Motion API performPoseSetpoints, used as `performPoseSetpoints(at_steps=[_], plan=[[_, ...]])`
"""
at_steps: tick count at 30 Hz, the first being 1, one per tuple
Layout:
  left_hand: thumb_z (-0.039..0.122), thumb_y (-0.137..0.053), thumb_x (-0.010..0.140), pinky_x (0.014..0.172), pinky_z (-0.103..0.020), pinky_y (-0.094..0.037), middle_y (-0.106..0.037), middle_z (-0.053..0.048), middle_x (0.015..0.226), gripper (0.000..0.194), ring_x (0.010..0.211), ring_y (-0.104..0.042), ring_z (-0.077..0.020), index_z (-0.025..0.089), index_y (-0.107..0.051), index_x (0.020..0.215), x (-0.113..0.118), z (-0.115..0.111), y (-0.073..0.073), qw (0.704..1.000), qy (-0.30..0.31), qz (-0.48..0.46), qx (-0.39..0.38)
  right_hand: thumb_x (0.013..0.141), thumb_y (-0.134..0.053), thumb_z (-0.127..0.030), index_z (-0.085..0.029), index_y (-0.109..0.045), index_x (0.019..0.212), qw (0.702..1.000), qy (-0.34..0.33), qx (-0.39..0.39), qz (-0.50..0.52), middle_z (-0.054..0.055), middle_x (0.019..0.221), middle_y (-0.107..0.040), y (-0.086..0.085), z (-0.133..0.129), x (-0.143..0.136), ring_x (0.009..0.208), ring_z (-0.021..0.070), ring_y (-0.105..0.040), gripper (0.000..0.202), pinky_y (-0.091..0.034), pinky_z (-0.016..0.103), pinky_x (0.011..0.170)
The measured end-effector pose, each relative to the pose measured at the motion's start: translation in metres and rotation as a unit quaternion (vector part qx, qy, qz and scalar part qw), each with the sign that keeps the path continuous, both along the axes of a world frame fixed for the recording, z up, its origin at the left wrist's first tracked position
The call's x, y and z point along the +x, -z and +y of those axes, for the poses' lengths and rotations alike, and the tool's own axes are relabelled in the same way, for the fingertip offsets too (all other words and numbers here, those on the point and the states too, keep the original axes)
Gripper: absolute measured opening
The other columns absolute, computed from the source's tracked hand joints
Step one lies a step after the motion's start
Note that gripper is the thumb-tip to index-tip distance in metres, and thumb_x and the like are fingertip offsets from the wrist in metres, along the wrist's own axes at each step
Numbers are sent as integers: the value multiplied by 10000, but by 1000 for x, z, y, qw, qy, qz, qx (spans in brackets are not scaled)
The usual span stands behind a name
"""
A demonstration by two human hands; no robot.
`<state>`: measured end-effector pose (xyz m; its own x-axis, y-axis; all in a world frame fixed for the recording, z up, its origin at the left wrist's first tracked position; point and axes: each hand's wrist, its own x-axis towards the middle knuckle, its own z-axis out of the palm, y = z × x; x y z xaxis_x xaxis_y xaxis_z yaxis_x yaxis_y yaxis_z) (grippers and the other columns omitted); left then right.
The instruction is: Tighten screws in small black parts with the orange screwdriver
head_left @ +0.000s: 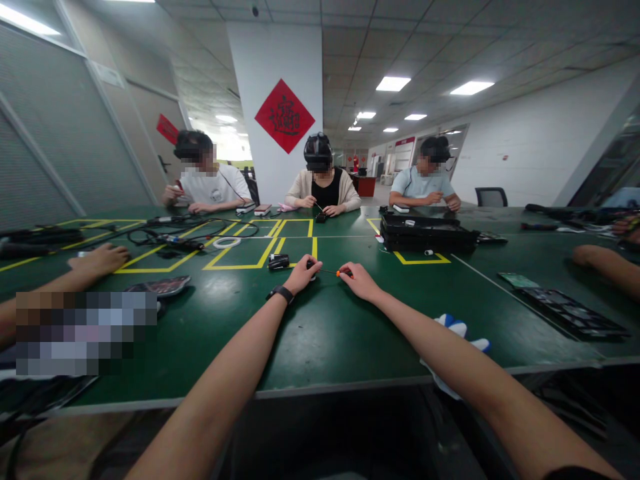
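Note:
Over the green table, my right hand [360,281] is closed around a screwdriver [344,273] with an orange and black handle. Its thin shaft points left, toward my left hand [303,275]. That hand, with a dark band on the wrist, pinches a small dark piece [311,265] near the shaft's tip; my fingers cover most of it, so its kind does not show. Just left of my left hand lies a small black device [279,261]. Blue and white gloves [454,325] lie partly behind my right forearm.
The green table [330,353] has yellow tape outlines. Black cables [175,240] and a white cable coil [227,243] lie left. Black cases [425,232] and a circuit panel [565,303] lie right. Three people sit opposite; other people's arms reach in from both sides.

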<state>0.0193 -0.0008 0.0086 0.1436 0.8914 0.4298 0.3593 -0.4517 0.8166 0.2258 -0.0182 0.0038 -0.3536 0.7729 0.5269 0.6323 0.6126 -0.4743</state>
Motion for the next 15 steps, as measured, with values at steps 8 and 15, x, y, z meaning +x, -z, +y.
performPoseSetpoints(at_steps=[8, 15], plan=[[463, -495, 693, 656, -262, -400, -550, 7, 698, 302, 651, -499, -114, 180, -500, 800, 0, -2, -1, 1000, -7, 8, 0, 763, -468, -210, -160, -582, 817, 1000, 4, 4, -26, 41, 838, -559, -1, 1, 1, 840, 147, -458, 136, -346, 279, 774], [456, -500, 692, 648, -260, -403, -547, 3, 721, 301, 650, -493, -109, 177, -504, 804, -1, -1, 0, 1000, -7, 18, 14, 741, -514, -257, -163, -571, 863, 1000, 2, -6, 2, 35, 854, -557, -4, -3, -1, 832, 143, -468, 164, -357, 271, 746]])
